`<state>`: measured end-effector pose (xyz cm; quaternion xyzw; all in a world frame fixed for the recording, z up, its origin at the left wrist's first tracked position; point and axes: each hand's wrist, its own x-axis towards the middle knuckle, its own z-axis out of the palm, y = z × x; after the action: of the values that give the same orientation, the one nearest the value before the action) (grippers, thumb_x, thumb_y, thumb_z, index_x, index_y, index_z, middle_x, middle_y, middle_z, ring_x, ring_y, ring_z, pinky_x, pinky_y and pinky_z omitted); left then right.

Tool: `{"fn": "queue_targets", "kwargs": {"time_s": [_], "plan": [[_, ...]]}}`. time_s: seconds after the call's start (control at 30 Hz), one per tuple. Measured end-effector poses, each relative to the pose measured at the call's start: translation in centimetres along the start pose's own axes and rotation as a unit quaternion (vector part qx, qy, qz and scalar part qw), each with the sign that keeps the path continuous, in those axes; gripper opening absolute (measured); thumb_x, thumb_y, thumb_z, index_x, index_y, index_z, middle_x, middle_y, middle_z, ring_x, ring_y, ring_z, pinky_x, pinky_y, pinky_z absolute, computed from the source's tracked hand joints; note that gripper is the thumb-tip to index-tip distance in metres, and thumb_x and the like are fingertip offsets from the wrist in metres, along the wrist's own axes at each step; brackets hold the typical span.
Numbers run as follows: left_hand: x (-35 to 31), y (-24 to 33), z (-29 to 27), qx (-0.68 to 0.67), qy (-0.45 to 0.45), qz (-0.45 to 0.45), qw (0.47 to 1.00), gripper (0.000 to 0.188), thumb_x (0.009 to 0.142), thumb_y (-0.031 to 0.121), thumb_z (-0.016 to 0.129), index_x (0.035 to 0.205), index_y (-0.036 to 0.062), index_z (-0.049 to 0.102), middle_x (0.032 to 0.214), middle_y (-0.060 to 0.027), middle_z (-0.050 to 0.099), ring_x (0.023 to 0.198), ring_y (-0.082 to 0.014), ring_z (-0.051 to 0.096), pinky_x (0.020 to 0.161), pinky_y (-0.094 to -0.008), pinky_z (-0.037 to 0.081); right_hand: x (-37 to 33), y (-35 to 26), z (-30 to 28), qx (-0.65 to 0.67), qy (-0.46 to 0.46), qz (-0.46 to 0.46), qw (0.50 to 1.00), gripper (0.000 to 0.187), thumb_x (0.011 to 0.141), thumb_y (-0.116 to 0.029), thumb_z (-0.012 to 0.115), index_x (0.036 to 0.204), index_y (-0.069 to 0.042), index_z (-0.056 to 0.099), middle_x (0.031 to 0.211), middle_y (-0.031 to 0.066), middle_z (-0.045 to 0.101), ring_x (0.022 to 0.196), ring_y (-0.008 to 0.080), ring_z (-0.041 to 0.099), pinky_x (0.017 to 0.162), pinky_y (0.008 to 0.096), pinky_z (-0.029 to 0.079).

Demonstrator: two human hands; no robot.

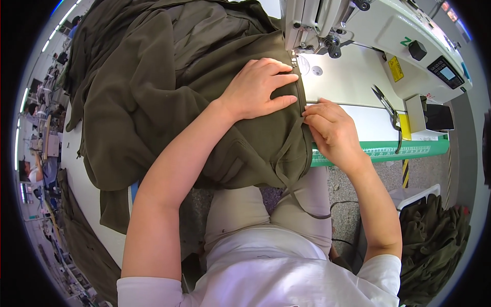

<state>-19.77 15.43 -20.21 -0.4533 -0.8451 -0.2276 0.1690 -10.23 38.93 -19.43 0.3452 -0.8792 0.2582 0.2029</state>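
The bulky olive-green fleece garment (169, 92) lies heaped on the white bench (353, 87), its edge just reaching the white sewing machine (368, 25); the seam looks barely begun. The left hand (258, 87) presses flat on it; the right hand (330, 128) pinches its edge. A yellow rectangular label (395, 68) sits on the machine's arm.

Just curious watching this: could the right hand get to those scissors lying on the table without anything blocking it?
Probably yes. The right hand pinches the olive fabric edge, and the scissors lie just beyond it on bare white table, with nothing between. It would have to let go of the fabric first.
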Motion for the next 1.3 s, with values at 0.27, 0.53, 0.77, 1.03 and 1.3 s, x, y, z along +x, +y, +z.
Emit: {"fn": "queue_targets", "kwargs": {"time_s": [0.27, 0.53, 0.77, 1.03, 1.3], "plan": [[-0.7, 3.6, -1.4, -0.067, -0.057, 0.030, 0.996, 0.043, 0.083, 0.020, 0.076, 0.124, 0.0106, 0.070, 0.129, -0.0067, 0.064, 0.119, -0.0262, 0.059, 0.102, -0.0398, 0.045, -1.8, -1.4, -0.4, -0.024, 0.022, -0.005, 0.999, 0.030, 0.068, 0.001, 0.076, 0.097, -0.008, 0.074, 0.090, 0.0058, 0.063, 0.083, 0.0282, 0.063, 0.090, 0.0439, 0.054], [-0.9, 5.9, -1.7, -0.047, -0.062, 0.108, 0.991, 0.018, 0.080, 0.011, 0.074, 0.098, 0.0091, 0.074, 0.109, -0.0034, 0.070, 0.103, -0.0235, 0.064, 0.088, -0.0372, 0.052, -3.1, -1.2, 0.7, -0.019, 0.074, -0.074, 0.994, 0.030, 0.065, -0.003, 0.077, 0.094, -0.010, 0.076, 0.088, 0.0034, 0.061, 0.080, 0.0239, 0.061, 0.073, 0.0373, 0.051], [-1.7, 8.8, -3.4, 0.021, 0.005, 0.177, 0.984, 0.011, 0.079, 0.013, 0.077, 0.088, 0.0100, 0.072, 0.098, -0.0018, 0.071, 0.091, -0.0209, 0.066, 0.074, -0.0347, 0.056, -3.3, -1.4, 0.4, -0.011, 0.094, -0.061, 0.994, 0.022, 0.066, -0.005, 0.078, 0.088, -0.010, 0.076, 0.091, 0.0028, 0.062, 0.081, 0.0224, 0.061, 0.071, 0.0365, 0.051], [-3.3, 12.8, -3.0, -0.055, 0.054, 0.132, 0.988, 0.017, 0.076, 0.014, 0.081, 0.090, 0.0100, 0.074, 0.093, -0.0027, 0.071, 0.076, -0.0186, 0.070, 0.061, -0.0295, 0.057, -3.0, -1.6, 0.4, -0.016, 0.138, -0.061, 0.988, 0.017, 0.066, -0.007, 0.079, 0.083, -0.009, 0.075, 0.105, 0.0037, 0.067, 0.097, 0.0249, 0.064, 0.076, 0.0363, 0.054], [-3.3, 11.4, -1.9, -0.181, 0.032, 0.090, 0.979, 0.027, 0.077, 0.012, 0.080, 0.103, 0.0074, 0.073, 0.096, -0.0063, 0.072, 0.079, -0.0255, 0.070, 0.068, -0.0348, 0.058, -3.0, -1.1, 0.4, -0.019, 0.105, -0.096, 0.990, 0.019, 0.062, -0.005, 0.078, 0.076, -0.004, 0.065, 0.104, 0.0057, 0.073, 0.100, 0.0297, 0.066, 0.079, 0.0380, 0.056]]}}
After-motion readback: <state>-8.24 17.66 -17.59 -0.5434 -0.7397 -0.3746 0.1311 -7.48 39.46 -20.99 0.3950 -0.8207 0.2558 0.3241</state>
